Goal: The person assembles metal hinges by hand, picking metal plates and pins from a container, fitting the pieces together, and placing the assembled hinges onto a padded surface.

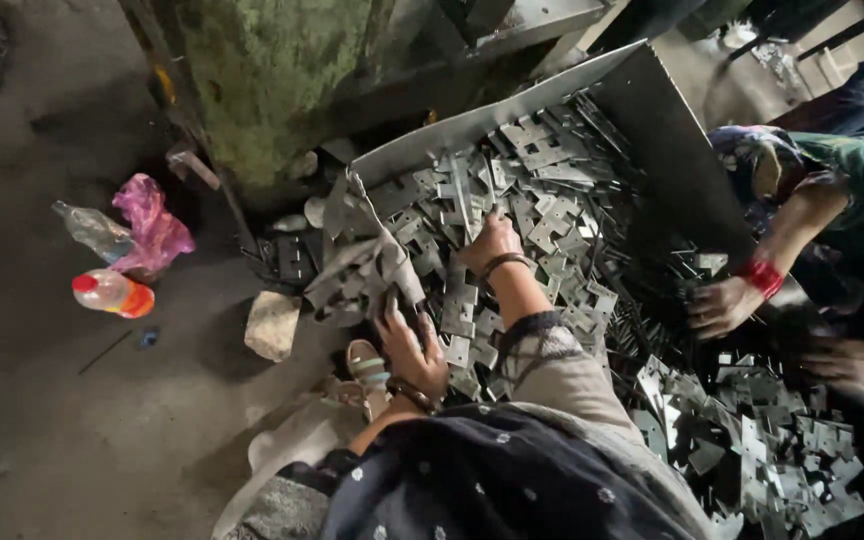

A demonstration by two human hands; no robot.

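— Grey metal brackets (542, 215) are being heaped in a sheet-metal tray (672, 130) on the floor?
— Yes; they are being pressed by the right hand (490, 243), fingers spread, and the left hand (412, 352), flat.

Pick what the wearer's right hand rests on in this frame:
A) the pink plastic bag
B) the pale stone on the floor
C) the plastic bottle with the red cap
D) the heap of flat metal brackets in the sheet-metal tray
D: the right hand lies spread on the metal brackets heaped in the tray, far from the bottle, bag and stone.
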